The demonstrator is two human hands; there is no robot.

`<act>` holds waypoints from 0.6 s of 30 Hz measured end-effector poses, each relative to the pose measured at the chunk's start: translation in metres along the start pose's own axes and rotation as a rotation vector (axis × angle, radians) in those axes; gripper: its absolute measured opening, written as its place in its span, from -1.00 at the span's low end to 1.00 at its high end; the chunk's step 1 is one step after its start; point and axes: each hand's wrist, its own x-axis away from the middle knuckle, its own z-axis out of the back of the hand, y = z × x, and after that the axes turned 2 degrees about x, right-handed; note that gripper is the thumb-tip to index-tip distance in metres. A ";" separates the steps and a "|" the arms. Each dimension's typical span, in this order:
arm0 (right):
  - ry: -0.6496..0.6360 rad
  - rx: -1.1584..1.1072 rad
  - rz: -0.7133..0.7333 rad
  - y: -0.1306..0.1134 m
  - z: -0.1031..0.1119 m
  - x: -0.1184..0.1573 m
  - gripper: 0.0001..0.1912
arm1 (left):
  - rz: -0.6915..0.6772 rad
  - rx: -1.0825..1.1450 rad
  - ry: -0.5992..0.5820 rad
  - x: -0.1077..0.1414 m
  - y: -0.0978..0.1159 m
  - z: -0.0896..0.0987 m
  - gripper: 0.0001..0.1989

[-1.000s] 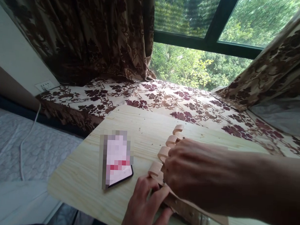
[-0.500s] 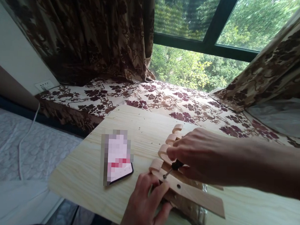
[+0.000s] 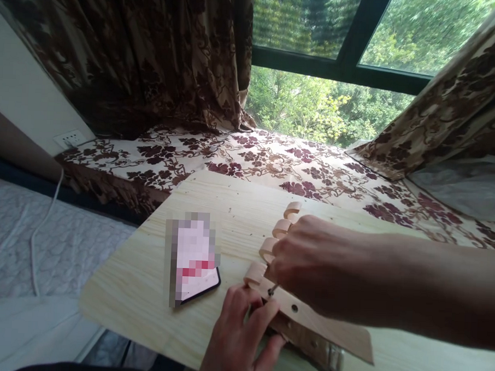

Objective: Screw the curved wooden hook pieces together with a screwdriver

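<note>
My right hand [image 3: 295, 258] is closed around a screwdriver, its handle hidden by the fingers. The thin metal shaft [image 3: 273, 289] reaches down to a dark screw head or hole in a pale wooden strip [image 3: 331, 325] with a curled end. Another dark round spot shows further along that strip. My left hand [image 3: 239, 327] grips the strip near the curl, thumb and fingers close to the screwdriver tip. Under the strip lies a brown bundle with a clear, shiny wrapping [image 3: 333, 360]. More curled wooden ends [image 3: 280, 228] stand in a row beyond, partly covered by my right hand.
A phone [image 3: 196, 284] with a blurred screen lies on the pale wooden table [image 3: 145, 282], left of my hands. Small dark bits dot the tabletop. Behind are a floral-covered window ledge [image 3: 265, 153] and curtains [image 3: 187, 57]; a quilted bed [image 3: 11, 224] is at left.
My right hand has rolled over and shifted slightly left and down, now covering the screwdriver's handle. My left hand stays put. The strip's free end has shifted slightly.
</note>
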 end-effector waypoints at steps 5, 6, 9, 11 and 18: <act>-0.005 -0.092 -0.175 0.007 0.001 0.000 -0.87 | -0.049 -0.004 0.071 0.000 0.000 -0.003 -0.65; -0.003 -0.096 -0.184 0.006 0.000 0.002 -0.85 | -0.051 -0.005 0.071 0.000 0.000 -0.003 -0.65; 0.058 -0.094 -0.159 -0.001 -0.006 0.010 -0.87 | -0.082 -0.029 0.078 -0.002 -0.002 -0.002 -0.66; 0.190 -0.057 -0.138 -0.008 -0.008 0.017 -0.83 | -0.107 -0.057 0.081 -0.003 -0.004 -0.001 -0.65; 0.204 0.202 0.038 -0.022 -0.005 0.018 -0.84 | -0.062 -0.172 0.268 0.004 -0.009 -0.023 -0.66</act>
